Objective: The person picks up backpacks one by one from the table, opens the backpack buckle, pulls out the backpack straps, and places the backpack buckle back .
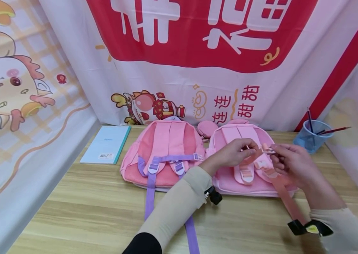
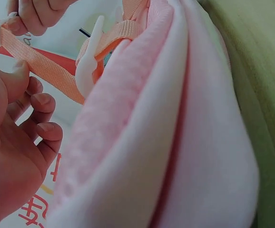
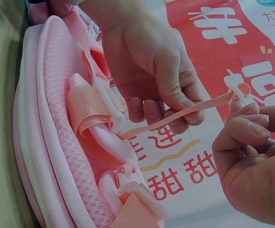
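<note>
A pink backpack [image 1: 226,181] lies with its shoulder straps facing up, and both hands are above it. My left hand [image 1: 240,151] pinches an orange webbing strap [image 2: 47,66] between thumb and index finger, its other fingers loosely bent. At the strap's end, my right hand [image 1: 294,165] pinches a small white plastic buckle [image 3: 237,95]. Between the hands the strap runs taut, as the right wrist view shows. White strap adjusters [image 1: 246,175] sit on the pack's lower shoulder straps. A wider orange strap [image 1: 287,199] hangs toward the table's front.
Left of it lies another pink backpack [image 1: 137,158] with purple straps [image 1: 150,201] trailing forward. A light-blue notebook [image 1: 104,144] is at the back left. A round pink pouch [image 1: 207,128] rests between the packs. At the right stands a blue pencil cup [image 1: 314,139] by the curtain.
</note>
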A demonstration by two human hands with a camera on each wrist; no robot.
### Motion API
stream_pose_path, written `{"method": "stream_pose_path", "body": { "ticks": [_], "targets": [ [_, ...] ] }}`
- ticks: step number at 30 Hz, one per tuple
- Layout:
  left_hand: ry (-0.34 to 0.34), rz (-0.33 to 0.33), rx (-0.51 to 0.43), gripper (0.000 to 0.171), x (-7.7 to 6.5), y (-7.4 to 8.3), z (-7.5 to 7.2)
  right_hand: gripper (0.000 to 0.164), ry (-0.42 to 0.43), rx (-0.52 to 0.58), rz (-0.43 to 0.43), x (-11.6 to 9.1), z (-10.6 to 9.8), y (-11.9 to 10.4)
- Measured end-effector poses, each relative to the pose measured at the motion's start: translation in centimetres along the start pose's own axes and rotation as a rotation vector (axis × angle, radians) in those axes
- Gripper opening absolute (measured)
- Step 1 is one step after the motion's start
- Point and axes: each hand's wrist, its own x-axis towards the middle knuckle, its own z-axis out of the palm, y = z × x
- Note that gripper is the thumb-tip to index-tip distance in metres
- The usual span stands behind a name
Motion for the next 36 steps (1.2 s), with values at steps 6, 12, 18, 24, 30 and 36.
{"method": "stream_pose_path", "body": {
  "ticks": [6,12,18,24,30,36],
  "targets": [
    [0.003,-0.028,0.028,0.010,-0.1,-0.2,0.0,0.033,-0.002,0.048,-0.051,-0.3,-0.2,-0.3],
    [0.002,-0.043,0.068,0.011,-0.1,-0.2,0.1,0.032,-0.017,0.049,-0.080,-0.6,-0.5,-0.5],
    [0.001,-0.070,0.101,0.011,-0.1,-0.2,0.2,0.031,-0.020,0.056,-0.080,-0.6,-0.5,-0.3],
    [-0.004,-0.083,0.128,0.011,0.0,0.1,0.2,0.029,-0.007,0.048,-0.152,-0.6,-0.5,0.1],
    [0.003,-0.071,0.145,0.011,-0.1,0.2,0.2,0.029,-0.070,0.072,-0.193,-0.4,-0.4,0.4],
    [0.005,-0.073,0.171,0.011,-0.1,0.3,0.3,0.031,-0.174,0.184,-0.169,-0.2,-0.3,0.6]
  ]
}}
